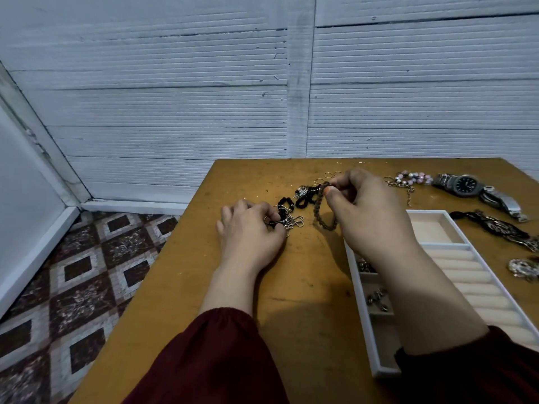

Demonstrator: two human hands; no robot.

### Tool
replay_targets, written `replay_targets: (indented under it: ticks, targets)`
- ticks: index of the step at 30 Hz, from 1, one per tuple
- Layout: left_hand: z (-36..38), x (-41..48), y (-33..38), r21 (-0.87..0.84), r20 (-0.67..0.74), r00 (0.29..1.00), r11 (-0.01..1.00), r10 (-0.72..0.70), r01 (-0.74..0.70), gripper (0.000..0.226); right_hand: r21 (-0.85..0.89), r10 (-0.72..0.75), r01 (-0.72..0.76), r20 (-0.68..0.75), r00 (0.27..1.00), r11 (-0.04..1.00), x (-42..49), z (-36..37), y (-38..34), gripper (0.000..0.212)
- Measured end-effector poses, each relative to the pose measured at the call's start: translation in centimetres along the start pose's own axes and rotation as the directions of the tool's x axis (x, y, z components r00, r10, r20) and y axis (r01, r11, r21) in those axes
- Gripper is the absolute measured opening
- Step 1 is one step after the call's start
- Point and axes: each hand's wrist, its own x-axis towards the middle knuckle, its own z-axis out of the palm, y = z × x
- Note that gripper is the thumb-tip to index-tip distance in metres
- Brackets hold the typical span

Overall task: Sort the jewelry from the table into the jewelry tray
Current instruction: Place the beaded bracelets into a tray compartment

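Observation:
My right hand (pixel 367 211) pinches a brown beaded bracelet (pixel 320 211) between thumb and fingers; it hangs down to the wooden table (pixel 262 301). My left hand (pixel 250 228) lies on the table with its fingers curled on a tangle of black beads and silver chain (pixel 287 217). More black beads (pixel 304 198) lie between the hands. The white jewelry tray (pixel 437 225) stands to the right, partly under my right forearm. It has a cream square compartment, ring rolls (pixel 472 275), and small pieces (pixel 377 298) in its left compartments.
A pink bead bracelet (pixel 412 177), two metal watches (pixel 463 185), a black and silver necklace (pixel 501 228) and a silver ornament (pixel 525 268) lie beyond and right of the tray. Thin rings (pixel 328 176) lie near the far edge. The table's left edge drops to tiled floor (pixel 81 272).

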Motion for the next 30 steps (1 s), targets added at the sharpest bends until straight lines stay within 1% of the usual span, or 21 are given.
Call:
replay_targets:
  ticks: [4, 7, 10, 13, 20, 22, 25, 30]
  targets:
    - [-0.12, -0.05, 0.05, 0.025, 0.012, 1.000, 1.000, 0.003, -0.003, 0.013, -0.006, -0.002, 0.002, 0.004, 1.000, 1.000, -0.02, -0.06, 0.01, 0.004]
    - [-0.07, -0.04, 0.13, 0.019, -0.018, 1.000, 1.000, 0.020, -0.019, 0.008, 0.000, -0.002, 0.002, 0.008, 1.000, 1.000, 0.00, -0.07, 0.03, 0.004]
    - [-0.02, 0.07, -0.10, -0.051, -0.064, 0.998, 0.998, 0.026, -0.030, 0.007, -0.002, -0.005, 0.005, 0.012, 1.000, 1.000, -0.01, -0.02, 0.08, 0.004]
    - [-0.05, 0.13, -0.31, -0.112, -0.096, 0.995, 0.993, 0.016, -0.027, 0.011, 0.001, -0.004, 0.004, 0.014, 1.000, 1.000, -0.01, -0.01, 0.06, 0.005]
    - [-0.22, 0.08, -0.44, -0.033, -0.159, 0.987, 0.999, -0.005, 0.000, 0.005, 0.002, -0.010, 0.010, 0.019, 1.000, 1.000, -0.09, -0.09, 0.08, 0.004]
    - [-0.47, 0.04, -0.29, 0.004, -0.141, 0.990, 1.000, -0.010, 0.011, 0.006, 0.011, -0.007, 0.007, 0.022, 1.000, 1.000, -0.10, -0.14, 0.09, 0.004]
    - [-0.67, -0.13, -0.24, 0.067, -0.075, 0.997, 0.998, -0.004, 0.009, 0.008, 0.011, -0.007, 0.007, 0.026, 1.000, 1.000, -0.12, -0.18, 0.09, 0.004]
    - [-0.45, -0.09, -0.14, 0.056, -0.045, 0.999, 0.998, -0.005, 0.008, 0.013, 0.013, 0.002, -0.003, 0.027, 1.000, 1.000, -0.12, -0.16, 0.02, 0.004]
